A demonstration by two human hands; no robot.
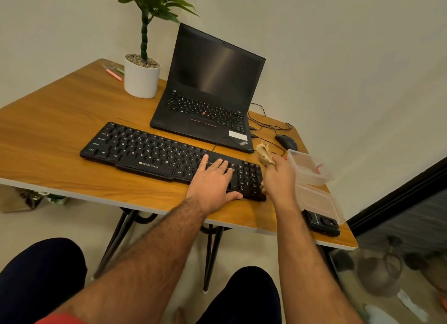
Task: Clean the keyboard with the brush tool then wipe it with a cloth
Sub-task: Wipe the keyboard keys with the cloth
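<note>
Both knees sit dark below my forearms. My left grip (212,178) lies flat, fingers straight, pressing the right part of the black keyboard (154,152). My right grip (280,176) is curled round a crumpled beige cloth (264,152) just past the keyboard's right end. Keyboard rests on the wooden counter (60,120), before the laptop (210,94).

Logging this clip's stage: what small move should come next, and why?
Probably bring the cloth down onto the keyboard and wipe: the right hand grips it bunched at the right end, while the left hand lies flat on the keys.
</note>
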